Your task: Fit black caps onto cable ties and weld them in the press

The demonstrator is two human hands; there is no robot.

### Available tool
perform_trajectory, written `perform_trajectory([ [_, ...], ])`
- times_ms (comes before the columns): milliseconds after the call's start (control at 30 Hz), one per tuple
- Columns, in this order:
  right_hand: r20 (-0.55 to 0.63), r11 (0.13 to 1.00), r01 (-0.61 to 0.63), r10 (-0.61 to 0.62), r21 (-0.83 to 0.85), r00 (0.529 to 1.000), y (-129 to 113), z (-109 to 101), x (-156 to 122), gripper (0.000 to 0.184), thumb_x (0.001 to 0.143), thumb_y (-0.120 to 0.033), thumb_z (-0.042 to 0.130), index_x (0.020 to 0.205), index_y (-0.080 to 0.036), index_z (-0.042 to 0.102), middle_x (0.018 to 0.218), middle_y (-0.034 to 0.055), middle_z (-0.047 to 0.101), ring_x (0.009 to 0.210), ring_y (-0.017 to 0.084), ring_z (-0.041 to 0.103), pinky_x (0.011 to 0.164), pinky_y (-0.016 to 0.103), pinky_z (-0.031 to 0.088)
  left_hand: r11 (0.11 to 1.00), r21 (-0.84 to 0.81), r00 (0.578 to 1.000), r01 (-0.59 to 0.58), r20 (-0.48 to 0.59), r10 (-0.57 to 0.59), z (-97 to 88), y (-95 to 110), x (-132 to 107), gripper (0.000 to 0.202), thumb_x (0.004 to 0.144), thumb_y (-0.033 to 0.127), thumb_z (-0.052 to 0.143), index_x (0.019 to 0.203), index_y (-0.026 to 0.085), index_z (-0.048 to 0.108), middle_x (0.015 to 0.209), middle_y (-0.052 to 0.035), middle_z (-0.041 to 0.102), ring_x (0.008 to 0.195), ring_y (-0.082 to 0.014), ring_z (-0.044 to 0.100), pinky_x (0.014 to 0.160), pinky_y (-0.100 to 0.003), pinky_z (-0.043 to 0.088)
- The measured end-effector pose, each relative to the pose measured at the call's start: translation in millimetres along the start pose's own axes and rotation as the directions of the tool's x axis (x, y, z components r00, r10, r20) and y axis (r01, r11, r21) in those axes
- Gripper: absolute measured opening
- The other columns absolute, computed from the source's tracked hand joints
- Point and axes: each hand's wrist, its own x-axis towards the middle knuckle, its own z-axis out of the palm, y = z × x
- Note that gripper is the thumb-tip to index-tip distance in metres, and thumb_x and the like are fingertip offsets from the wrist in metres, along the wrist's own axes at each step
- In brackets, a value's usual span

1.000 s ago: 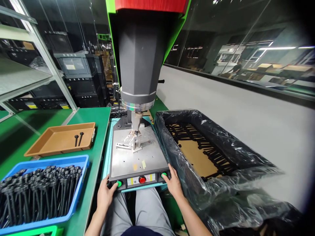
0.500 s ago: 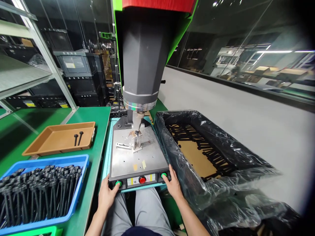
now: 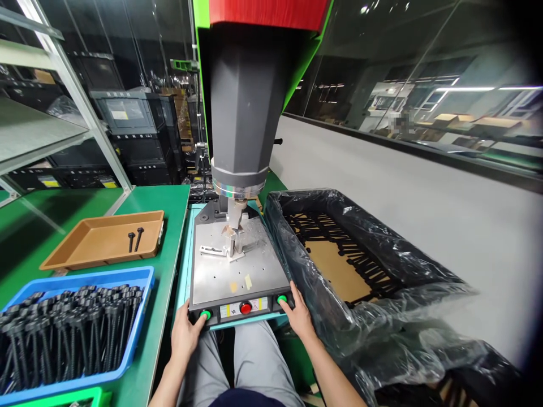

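Observation:
My left hand [image 3: 185, 334] rests at the left front corner of a bench press machine's base [image 3: 237, 277], its thumb on a green button [image 3: 206, 314]. At the right corner, my right hand [image 3: 300, 317] has its thumb on the other green button [image 3: 282, 299] and its fingers stretched along the side. Between them sits a red button [image 3: 245, 308], touched by neither hand. Above the metal plate, the machine's tool tip [image 3: 236, 212] reaches down to a small upright fixture [image 3: 233, 244]. Whether a part sits in the fixture is too small to tell.
A blue tray [image 3: 146, 299] full of black bolt-like parts stands left, near a brown tray [image 3: 97, 237] holding two black parts [image 3: 138, 239]. On the right, a plastic-lined bin [image 3: 314, 282] holds rows of similar parts on cardboard [image 3: 335, 271]. A shelf frame [image 3: 80, 96] rises at left.
The machine head and its tool tip sit slightly lower over the fixture. Both hands keep their places at the buttons. The view has shifted a little.

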Motion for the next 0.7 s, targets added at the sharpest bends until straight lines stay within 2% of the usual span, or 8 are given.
perform_trajectory([
  [133, -0.002, 1.0, -0.018, 0.018, -0.002, 1.0, -2.1, 0.9, -1.1, 0.07, 0.085, -0.048, 0.051, 0.147, -0.025, 0.028, 0.146, 0.0098, 0.038, 0.133, 0.028, 0.039, 0.106, 0.045, 0.037, 1.0, -0.017, 1.0, -0.012, -0.004, 0.012, -0.7, 0.2, -1.4, 0.069, 0.077, 0.054, 0.055, 0.135, 0.019, 0.043, 0.123, -0.0131, 0.056, 0.095, -0.0282, 0.062, 0.078, -0.04, 0.05],
  [367, 0.005, 1.0, -0.018, 0.018, 0.023, 1.0, -0.3, 1.6, -0.8, 0.073, 0.084, -0.054, 0.049, 0.147, -0.024, 0.028, 0.145, 0.0098, 0.04, 0.132, 0.029, 0.04, 0.107, 0.045, 0.035, 0.996, -0.09, 1.0, 0.008, -0.012, -0.009, 0.4, -1.9, -1.2, 0.067, 0.075, 0.05, 0.06, 0.133, 0.019, 0.047, 0.126, -0.0128, 0.056, 0.11, -0.0305, 0.058, 0.088, -0.042, 0.047],
  [567, -0.012, 0.999, -0.032, 0.032, 0.006, 0.999, 13.2, 5.5, -2.3, 0.083, 0.078, -0.067, 0.049, 0.146, -0.022, 0.03, 0.145, 0.0125, 0.038, 0.133, 0.035, 0.036, 0.107, 0.049, 0.034, 0.984, -0.177, 0.999, -0.028, -0.042, 0.021, 0.5, 1.3, -9.5, 0.061, 0.073, 0.037, 0.064, 0.13, 0.018, 0.05, 0.128, -0.0126, 0.055, 0.118, -0.0279, 0.052, 0.101, -0.041, 0.039],
  [700, 0.016, 0.995, -0.092, 0.092, -0.028, 0.996, 9.4, 2.4, -0.9, 0.09, 0.074, -0.073, 0.046, 0.145, -0.02, 0.032, 0.142, 0.015, 0.041, 0.13, 0.039, 0.038, 0.103, 0.051, 0.037, 0.98, -0.199, 0.999, -0.02, -0.044, 0.012, 0.9, 1.5, -11.8, 0.066, 0.071, 0.033, 0.067, 0.132, 0.017, 0.048, 0.129, -0.0122, 0.055, 0.12, -0.0267, 0.051, 0.103, -0.04, 0.038],
])
